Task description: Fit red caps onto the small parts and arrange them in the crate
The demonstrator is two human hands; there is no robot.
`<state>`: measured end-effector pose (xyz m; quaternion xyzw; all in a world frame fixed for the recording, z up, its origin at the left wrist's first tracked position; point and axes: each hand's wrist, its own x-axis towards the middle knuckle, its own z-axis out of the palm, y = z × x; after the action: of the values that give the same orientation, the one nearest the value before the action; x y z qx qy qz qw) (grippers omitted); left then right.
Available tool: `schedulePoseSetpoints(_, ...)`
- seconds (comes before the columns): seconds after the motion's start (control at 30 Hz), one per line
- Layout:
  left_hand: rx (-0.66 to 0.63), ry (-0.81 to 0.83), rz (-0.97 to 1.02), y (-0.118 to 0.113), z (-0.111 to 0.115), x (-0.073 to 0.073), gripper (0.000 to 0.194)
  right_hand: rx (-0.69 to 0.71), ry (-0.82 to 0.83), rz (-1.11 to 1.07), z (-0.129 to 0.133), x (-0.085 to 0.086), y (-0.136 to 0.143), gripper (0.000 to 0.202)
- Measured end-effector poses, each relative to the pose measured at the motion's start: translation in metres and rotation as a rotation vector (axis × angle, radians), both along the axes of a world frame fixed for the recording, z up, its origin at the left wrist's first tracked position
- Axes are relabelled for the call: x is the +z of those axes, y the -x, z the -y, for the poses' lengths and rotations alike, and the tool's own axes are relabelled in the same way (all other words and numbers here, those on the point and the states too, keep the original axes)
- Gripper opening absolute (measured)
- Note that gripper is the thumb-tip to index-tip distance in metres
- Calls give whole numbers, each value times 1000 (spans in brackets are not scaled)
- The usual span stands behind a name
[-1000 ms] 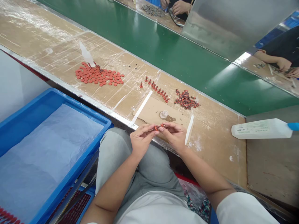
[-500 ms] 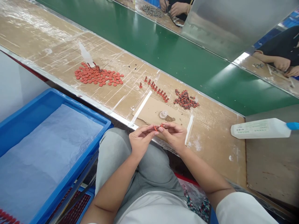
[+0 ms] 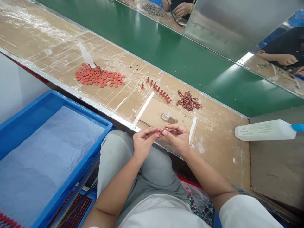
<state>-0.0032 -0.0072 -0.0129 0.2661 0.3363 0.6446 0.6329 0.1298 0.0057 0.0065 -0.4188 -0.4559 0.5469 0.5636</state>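
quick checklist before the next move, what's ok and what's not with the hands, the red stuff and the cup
1. Left hand gripping at the fingertips: ok, pinching small red work.
2. Right hand meeting it: ok, fingertips closed on the same work.
3. Held work fully joined: cannot tell, fingers hide much of it.
4. Clear cup on the cardboard: ok, just beyond the hands; contents cannot tell.
5. Cardboard clean: not ok, a dark patch lies beside the cup.
6. Row of red pieces upright: ok, standing on the table.
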Motion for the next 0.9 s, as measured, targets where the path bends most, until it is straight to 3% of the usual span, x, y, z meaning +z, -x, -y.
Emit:
schedulePoseSetpoints(0.1, -27, -17, 46, 0, 0, 0, 22, 12, -9, 30, 1, 4, -1, 20)
schedulePoseSetpoints(0.37, 46, -156, 14, 0, 1, -3, 19, 37, -101, 38, 1, 11, -1, 18)
schedulePoseSetpoints(0.9, 29, -193, -1, 0, 4, -4, 19, 26, -190, 119, 3, 12, -1, 14)
